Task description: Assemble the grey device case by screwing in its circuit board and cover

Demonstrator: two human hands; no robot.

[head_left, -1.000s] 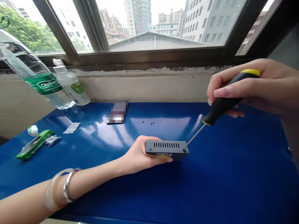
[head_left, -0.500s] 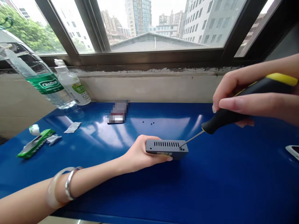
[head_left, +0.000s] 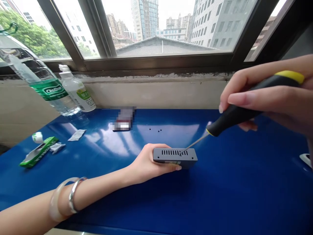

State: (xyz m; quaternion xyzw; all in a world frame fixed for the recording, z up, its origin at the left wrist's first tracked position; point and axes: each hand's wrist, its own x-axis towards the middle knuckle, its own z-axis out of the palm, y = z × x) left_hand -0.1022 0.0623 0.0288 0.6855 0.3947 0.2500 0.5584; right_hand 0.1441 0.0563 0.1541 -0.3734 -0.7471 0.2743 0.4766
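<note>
Box (head_left: 187, 159), slots (head_left: 170, 152) up, long axis crosswise, in left fingers (head_left: 172, 167), right fingers (head_left: 246, 98) gripping screwdriver (head_left: 236, 119)

Grey box (head_left: 171, 158) partly hidden by left fingers (head_left: 168, 167); object (head_left: 124, 118) beyond them pixelated; white item (head_left: 305, 159) right of right fingers (head_left: 244, 98) edge-cut.

Daylight from the window (head_left: 166, 26) throws whitish glare across the glossy blue table (head_left: 232, 192).

At lower right of the frame, there is room to pass above the table (head_left: 234, 192). Around the centre, the box (head_left: 188, 159) and the screwdriver (head_left: 231, 119) stand in the way; at left, the bottles (head_left: 52, 90).
</note>
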